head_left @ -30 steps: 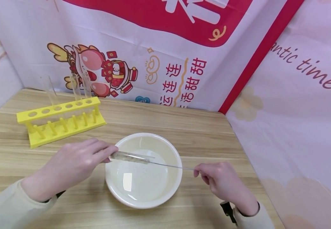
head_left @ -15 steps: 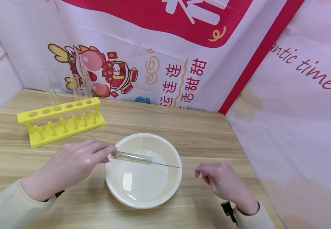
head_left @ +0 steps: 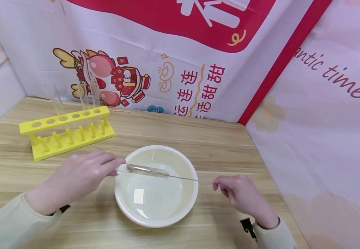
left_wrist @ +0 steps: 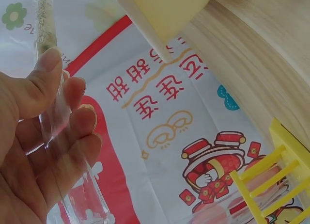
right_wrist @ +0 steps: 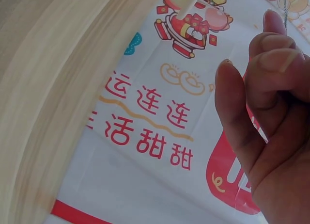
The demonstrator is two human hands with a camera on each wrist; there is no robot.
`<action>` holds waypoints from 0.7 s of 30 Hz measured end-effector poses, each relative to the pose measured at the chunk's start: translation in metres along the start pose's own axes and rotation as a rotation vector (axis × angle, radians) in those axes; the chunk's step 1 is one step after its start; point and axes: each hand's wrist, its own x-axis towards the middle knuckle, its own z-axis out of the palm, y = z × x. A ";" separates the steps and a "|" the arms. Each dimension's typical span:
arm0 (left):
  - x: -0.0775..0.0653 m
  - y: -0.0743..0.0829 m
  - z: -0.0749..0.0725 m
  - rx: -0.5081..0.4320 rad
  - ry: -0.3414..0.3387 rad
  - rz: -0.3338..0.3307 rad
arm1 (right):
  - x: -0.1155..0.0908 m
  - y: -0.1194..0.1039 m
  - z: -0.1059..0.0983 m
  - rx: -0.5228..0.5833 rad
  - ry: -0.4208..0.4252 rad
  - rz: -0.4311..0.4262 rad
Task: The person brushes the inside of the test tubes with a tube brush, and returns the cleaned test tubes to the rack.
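Over the basin, my left hand (head_left: 80, 176) grips a clear glass test tube (left_wrist: 92, 200), its fingers and thumb wrapped round it. The tube lies tilted, its mouth toward the right. Pale bristles of a test tube brush (left_wrist: 45, 23) sit inside the tube near its mouth. The brush's thin twisted wire handle (head_left: 183, 178) runs out to the right. My right hand (head_left: 242, 195) pinches the far end of that wire, beyond the basin's right rim. In the right wrist view, the curled fingers (right_wrist: 276, 64) hide most of the handle.
A cream-white basin (head_left: 156, 223) holding clear water stands below the tube. At the back left stands a yellow test tube rack (head_left: 74, 141) with upright glass test tubes (head_left: 54, 98) in it. Printed cloth (head_left: 167, 41) hangs behind the wooden table (head_left: 223, 141).
My right hand has moved slightly right, drawing the brush toward the tube's mouth. My left hand has shifted a little to the left with the tube.
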 end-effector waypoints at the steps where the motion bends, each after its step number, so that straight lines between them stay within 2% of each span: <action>1: 0.000 -0.001 0.000 0.000 0.002 -0.003 | -0.001 0.002 0.001 0.002 -0.001 0.006; 10: -0.005 -0.007 0.003 0.015 -0.002 -0.008 | -0.007 0.013 0.005 0.026 0.000 0.049; 17: -0.009 -0.012 0.000 0.013 -0.051 -0.037 | -0.013 0.021 0.007 0.046 -0.009 0.111; 21: -0.011 -0.014 -0.001 0.028 -0.045 -0.031 | -0.019 0.025 0.007 0.075 -0.001 0.119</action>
